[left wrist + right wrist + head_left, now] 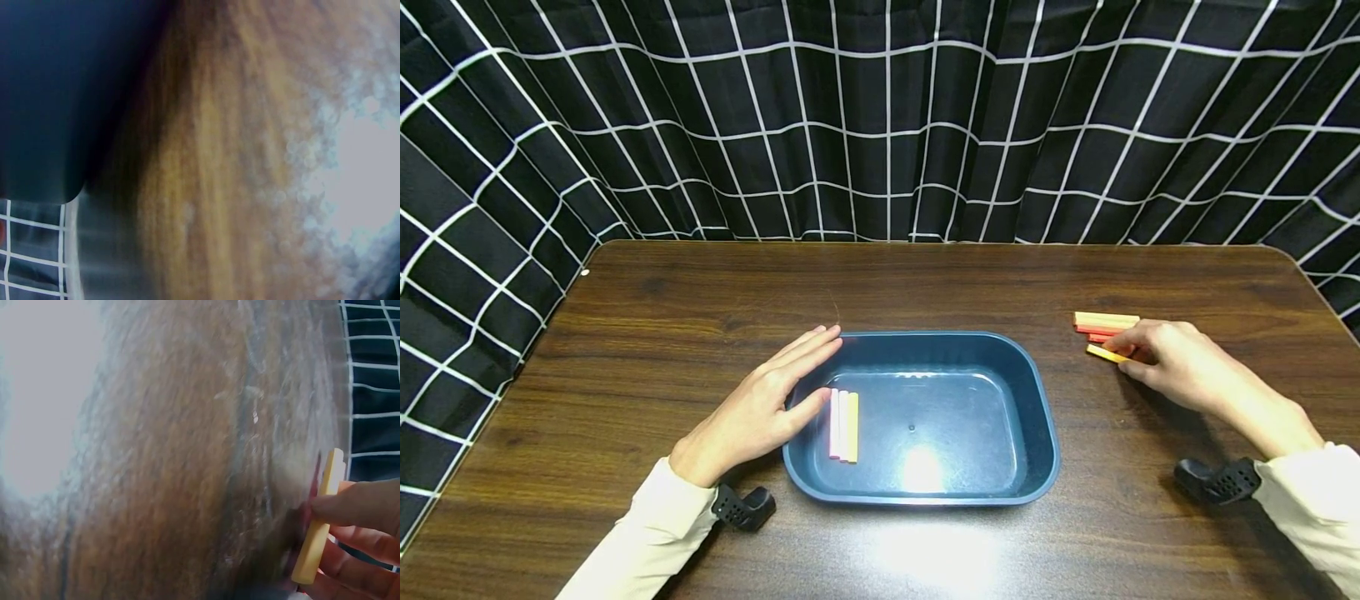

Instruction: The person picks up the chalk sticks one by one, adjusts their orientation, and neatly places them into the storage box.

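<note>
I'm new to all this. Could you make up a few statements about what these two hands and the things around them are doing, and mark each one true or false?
1. The right hand pinches a yellow stick. True.
2. The left hand is at the right end of the blue tub. False: it is at the tub's left end.
3. The tub sticks lie side by side. True.
4. Those same sticks are nearest the tub's right wall. False: they lie toward its left end.
5. A red stick lies outside the tub, near the right hand. True.
</note>
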